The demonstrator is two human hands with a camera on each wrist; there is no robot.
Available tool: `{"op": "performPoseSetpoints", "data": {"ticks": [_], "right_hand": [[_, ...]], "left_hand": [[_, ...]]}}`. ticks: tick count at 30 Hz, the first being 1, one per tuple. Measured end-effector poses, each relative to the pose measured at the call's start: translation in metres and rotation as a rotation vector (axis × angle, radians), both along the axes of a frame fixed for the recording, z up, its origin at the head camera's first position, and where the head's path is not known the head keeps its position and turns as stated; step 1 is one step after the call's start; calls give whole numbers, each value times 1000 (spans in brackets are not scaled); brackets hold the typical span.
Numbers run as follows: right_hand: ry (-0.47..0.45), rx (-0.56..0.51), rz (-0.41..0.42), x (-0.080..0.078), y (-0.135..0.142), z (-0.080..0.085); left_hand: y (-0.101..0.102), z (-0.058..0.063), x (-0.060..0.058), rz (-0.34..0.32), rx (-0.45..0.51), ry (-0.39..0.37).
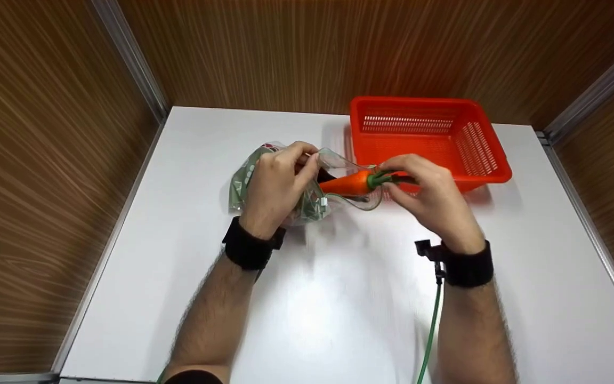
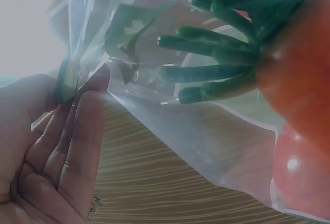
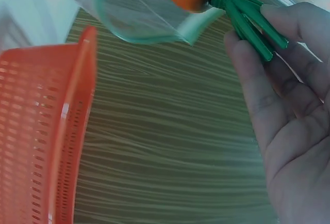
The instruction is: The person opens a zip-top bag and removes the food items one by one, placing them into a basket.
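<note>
An orange carrot (image 1: 347,184) with a green stem top sticks out of the mouth of a clear zip bag (image 1: 243,181) with a green print. My right hand (image 1: 427,189) holds the carrot by its green stems (image 3: 250,23), between thumb and fingers. On the left, my left hand (image 1: 280,181) pinches the bag's edge (image 2: 67,77) near its green zip strip. Through the clear film in the left wrist view, more green stems (image 2: 216,64), a rounded orange thing (image 2: 299,74) and a red shiny thing (image 2: 299,172) show inside the bag.
A red plastic basket (image 1: 429,176) with slotted walls stands behind my right hand on the white table (image 1: 307,314). Wood-grain panels (image 1: 264,53) wall in the back and sides. A green cable (image 1: 430,330) runs down from the right wrist strap (image 1: 467,264).
</note>
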State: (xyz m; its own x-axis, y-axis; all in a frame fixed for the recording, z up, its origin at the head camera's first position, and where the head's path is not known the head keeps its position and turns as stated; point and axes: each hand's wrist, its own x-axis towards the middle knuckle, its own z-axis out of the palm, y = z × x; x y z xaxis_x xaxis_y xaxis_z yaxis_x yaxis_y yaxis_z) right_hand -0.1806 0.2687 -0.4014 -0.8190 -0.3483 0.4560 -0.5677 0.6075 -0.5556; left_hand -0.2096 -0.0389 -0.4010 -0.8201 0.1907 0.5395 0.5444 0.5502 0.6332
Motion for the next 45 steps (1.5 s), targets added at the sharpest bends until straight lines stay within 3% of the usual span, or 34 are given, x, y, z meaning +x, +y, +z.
{"op": "performPoseSetpoints", "data": {"ticks": [11,19,24,29,37,42,45], "right_hand": [[79,-151,-63,17,35,22],[112,-272,-169,26,63,30],[92,-395,-210,31,79,31],[86,-550,-195,29,93,28],[-9,-812,-211,20,105,23],[-22,-815,-326,14,108,20],[-30,-740,-429,6,107,16]], "left_hand": [[-7,-2,-5,45,-13,31],[-12,0,-7,61,1,10],[-14,0,-8,72,5,6],[-15,0,-9,76,14,3],[-14,0,-9,72,10,2],[-14,0,-9,76,-2,15],[-14,0,-9,80,-6,20]]}}
